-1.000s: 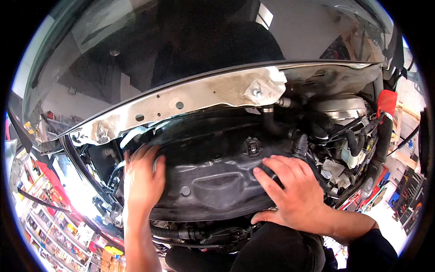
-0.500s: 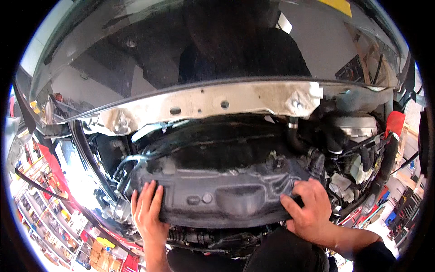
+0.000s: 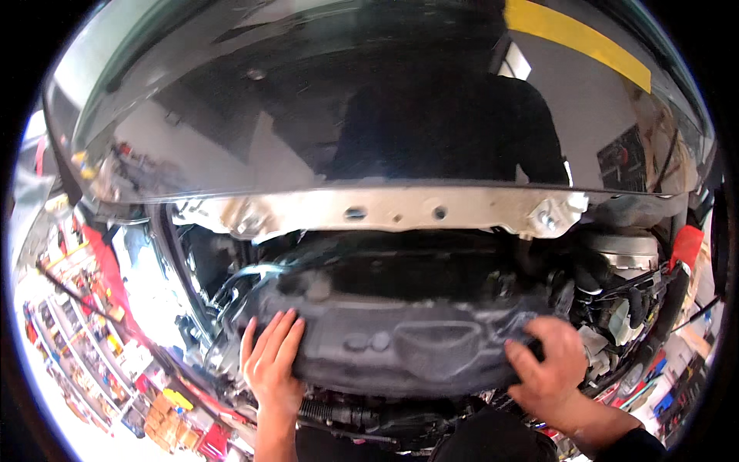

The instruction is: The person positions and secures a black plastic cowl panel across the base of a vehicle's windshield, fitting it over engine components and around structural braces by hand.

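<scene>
A wide black moulded plastic panel [image 3: 431, 346] lies across an opened vehicle bay, slightly blurred, with a shallow rounded recess and small raised shapes on its face. At its left end my left hand [image 3: 271, 354] lies with fingers stretched over the top; its thumb is at the near edge, partly hidden. My right hand [image 3: 550, 369] grips the right end with bent fingers, thumb and forefinger toward the panel. Beneath the near edge, a ribbed black hose [image 3: 315, 410] and other dark parts show.
A beige metal crossbar [image 3: 400, 212] with holes spans the bay behind the panel. Above it rises a dark glossy surface [image 3: 308, 138] full of reflections. Hoses and a silver round part [image 3: 627, 248] crowd the right side. Loaded shelves [image 3: 85, 354] stand at the lower left.
The whole view has shifted, so the crossbar appears lower and farther right. The panel and both hands appear slightly more to the right, the hands still at its two ends.
</scene>
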Available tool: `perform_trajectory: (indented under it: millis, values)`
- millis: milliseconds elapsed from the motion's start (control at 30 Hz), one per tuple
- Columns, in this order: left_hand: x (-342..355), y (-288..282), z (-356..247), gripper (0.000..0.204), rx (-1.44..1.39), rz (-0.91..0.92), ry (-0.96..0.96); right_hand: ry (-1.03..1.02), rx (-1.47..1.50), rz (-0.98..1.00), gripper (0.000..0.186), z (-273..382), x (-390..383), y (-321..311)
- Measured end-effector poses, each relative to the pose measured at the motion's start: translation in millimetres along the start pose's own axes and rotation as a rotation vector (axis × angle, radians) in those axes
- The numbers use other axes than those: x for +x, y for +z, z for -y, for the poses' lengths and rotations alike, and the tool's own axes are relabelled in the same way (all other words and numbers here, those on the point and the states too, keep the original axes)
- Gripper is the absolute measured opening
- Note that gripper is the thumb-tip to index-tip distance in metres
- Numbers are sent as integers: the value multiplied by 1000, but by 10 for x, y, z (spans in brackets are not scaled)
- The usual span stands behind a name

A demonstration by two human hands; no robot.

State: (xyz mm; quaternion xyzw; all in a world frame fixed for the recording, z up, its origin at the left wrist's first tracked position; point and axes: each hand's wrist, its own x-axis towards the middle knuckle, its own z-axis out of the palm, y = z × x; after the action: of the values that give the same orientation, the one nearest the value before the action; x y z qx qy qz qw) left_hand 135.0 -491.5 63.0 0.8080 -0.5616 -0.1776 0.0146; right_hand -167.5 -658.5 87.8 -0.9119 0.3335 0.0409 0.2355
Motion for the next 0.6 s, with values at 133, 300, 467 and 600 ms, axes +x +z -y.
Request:
perform_trajectory:
  millis: [133,300,467,600]
  values:
    - [248,-35,-76,57,-38,58,128,84,11,-48,46,-166,9,-59]
    - [264,-160,-16,57,-78,34,147,60,80,-98,45,-180,75,-14]
    - [132,-43,-139,43,-145,-102,168,60,32,-213,30,-92,-62,-121]
    - [353,-85,81,36,-145,24,149,38,30,-163,28,79,167,-107]
